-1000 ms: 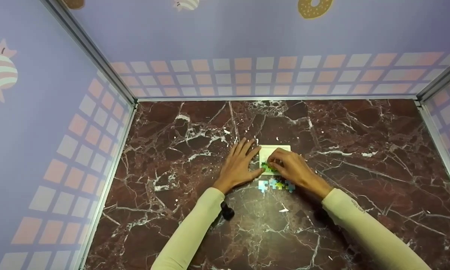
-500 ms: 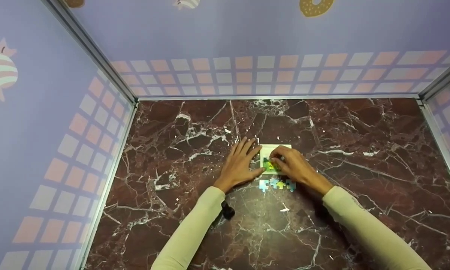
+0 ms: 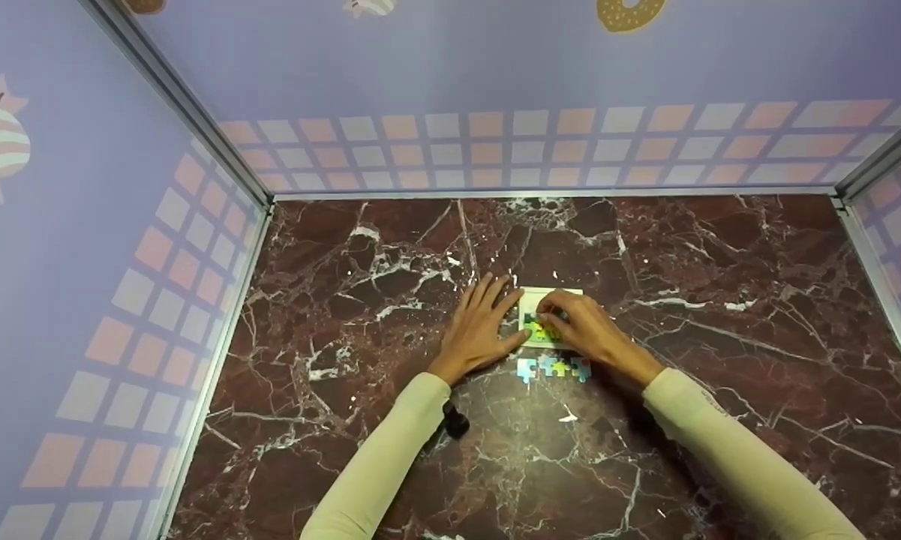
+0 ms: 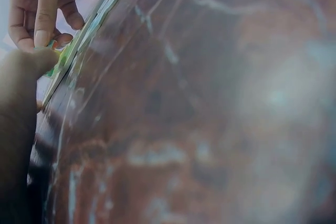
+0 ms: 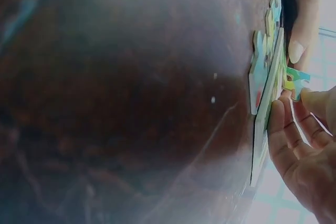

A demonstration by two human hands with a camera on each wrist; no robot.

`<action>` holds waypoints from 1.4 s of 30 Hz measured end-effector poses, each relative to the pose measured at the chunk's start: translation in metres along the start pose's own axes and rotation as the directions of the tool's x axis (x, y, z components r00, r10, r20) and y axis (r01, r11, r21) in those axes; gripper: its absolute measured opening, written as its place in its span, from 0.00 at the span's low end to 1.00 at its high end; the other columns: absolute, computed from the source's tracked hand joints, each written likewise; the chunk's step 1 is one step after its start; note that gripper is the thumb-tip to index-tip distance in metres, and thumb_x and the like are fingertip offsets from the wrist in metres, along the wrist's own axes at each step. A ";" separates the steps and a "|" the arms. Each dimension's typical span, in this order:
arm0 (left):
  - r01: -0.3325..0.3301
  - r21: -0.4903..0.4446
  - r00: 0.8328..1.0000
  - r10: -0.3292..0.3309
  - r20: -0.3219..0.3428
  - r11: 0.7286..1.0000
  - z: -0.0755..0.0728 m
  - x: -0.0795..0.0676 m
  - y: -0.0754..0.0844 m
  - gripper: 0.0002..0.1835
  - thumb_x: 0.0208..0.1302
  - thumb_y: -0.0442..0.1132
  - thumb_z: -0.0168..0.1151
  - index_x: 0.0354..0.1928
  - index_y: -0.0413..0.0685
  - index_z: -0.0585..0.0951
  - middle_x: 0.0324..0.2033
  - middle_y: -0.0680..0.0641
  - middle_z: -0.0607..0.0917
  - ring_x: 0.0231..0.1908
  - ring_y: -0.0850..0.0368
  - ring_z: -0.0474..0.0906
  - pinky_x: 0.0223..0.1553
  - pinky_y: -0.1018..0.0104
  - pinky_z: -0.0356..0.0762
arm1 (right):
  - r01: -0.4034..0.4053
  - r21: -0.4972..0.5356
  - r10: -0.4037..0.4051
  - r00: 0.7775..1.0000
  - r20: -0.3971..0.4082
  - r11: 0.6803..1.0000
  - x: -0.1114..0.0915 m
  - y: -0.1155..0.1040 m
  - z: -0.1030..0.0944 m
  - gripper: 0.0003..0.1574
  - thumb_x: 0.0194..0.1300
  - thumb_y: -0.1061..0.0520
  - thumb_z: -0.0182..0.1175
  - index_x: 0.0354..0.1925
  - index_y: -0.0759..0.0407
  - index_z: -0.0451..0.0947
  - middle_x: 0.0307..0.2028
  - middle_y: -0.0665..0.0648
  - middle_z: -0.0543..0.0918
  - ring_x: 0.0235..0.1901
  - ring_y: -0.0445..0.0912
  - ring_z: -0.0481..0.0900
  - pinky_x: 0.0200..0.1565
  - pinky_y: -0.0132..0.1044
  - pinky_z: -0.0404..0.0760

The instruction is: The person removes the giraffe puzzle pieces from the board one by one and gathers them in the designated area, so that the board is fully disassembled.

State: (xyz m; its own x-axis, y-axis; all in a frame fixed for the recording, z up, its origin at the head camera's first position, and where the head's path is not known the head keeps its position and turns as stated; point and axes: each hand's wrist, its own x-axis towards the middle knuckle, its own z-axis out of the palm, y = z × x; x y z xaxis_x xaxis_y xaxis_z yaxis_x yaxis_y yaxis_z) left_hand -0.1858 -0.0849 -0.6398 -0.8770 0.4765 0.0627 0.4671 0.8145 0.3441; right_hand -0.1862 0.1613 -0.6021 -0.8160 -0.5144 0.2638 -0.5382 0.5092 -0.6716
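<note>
A small pale puzzle tray lies on the marbled tabletop, with green and yellow pieces fitted along its near part. My left hand rests beside it, fingers spread, its thumb at the tray's left edge. Over the tray is my right hand, which pinches a puzzle piece between thumb and fingers. In the right wrist view this piece is teal and yellow and stands tilted up from the tray's surface. The right hand covers the right part of the tray.
Just in front of the tray, several loose blue and yellow puzzle pieces lie in a row. A black object shows at the left sleeve's cuff. Patterned panels wall the table at the back and both sides.
My right fingertips have shifted slightly toward the far side of the tray, and more of the green and yellow pieces show. The left hand has stayed in place.
</note>
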 end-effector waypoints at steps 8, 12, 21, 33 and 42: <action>0.013 0.016 1.000 -0.013 0.016 1.000 0.002 0.000 -0.002 0.46 0.75 0.76 0.51 0.87 0.64 0.64 0.88 0.48 0.55 0.88 0.44 0.41 0.87 0.44 0.36 | -0.113 0.110 0.111 0.993 0.026 0.987 0.005 0.001 -0.001 0.04 0.76 0.67 0.68 0.43 0.60 0.88 0.36 0.57 0.92 0.33 0.47 0.87 0.38 0.38 0.85; 0.003 0.013 1.000 -0.003 0.006 1.000 0.002 -0.001 -0.002 0.46 0.75 0.76 0.51 0.87 0.63 0.64 0.88 0.47 0.56 0.88 0.44 0.41 0.87 0.44 0.36 | -0.175 0.203 0.169 0.985 0.045 0.963 0.008 0.003 -0.002 0.03 0.76 0.67 0.67 0.43 0.63 0.88 0.34 0.58 0.91 0.32 0.46 0.85 0.36 0.33 0.83; 0.000 0.001 1.000 0.000 0.008 1.000 0.000 -0.002 0.000 0.46 0.75 0.76 0.53 0.87 0.62 0.65 0.88 0.47 0.56 0.88 0.43 0.41 0.87 0.43 0.36 | -0.279 0.376 0.279 0.959 0.056 0.883 0.011 0.006 -0.004 0.04 0.76 0.71 0.65 0.45 0.75 0.86 0.29 0.67 0.87 0.27 0.48 0.82 0.30 0.29 0.82; 0.002 0.023 1.000 -0.003 0.016 1.000 0.003 0.000 0.002 0.46 0.76 0.75 0.52 0.88 0.63 0.63 0.88 0.48 0.55 0.88 0.44 0.40 0.87 0.44 0.35 | -0.278 0.327 0.291 0.957 0.010 0.903 -0.001 -0.001 -0.007 0.04 0.74 0.67 0.70 0.44 0.69 0.89 0.34 0.64 0.90 0.28 0.46 0.81 0.31 0.27 0.78; -0.001 0.047 1.000 0.001 0.007 0.999 0.001 -0.002 0.001 0.45 0.77 0.73 0.51 0.88 0.63 0.62 0.88 0.47 0.54 0.88 0.44 0.40 0.87 0.43 0.35 | -0.286 0.356 0.291 0.956 0.038 0.890 -0.020 -0.014 -0.006 0.05 0.74 0.65 0.71 0.45 0.67 0.90 0.35 0.63 0.89 0.28 0.43 0.77 0.30 0.28 0.75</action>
State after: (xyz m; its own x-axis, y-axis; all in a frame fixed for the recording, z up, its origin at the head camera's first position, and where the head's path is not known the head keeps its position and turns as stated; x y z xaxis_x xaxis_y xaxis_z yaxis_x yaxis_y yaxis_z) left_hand -0.1835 -0.0842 -0.6406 -0.8757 0.4795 0.0563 0.4730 0.8287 0.2991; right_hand -0.1635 0.1684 -0.5943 -0.9287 -0.3696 0.0299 -0.1706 0.3541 -0.9195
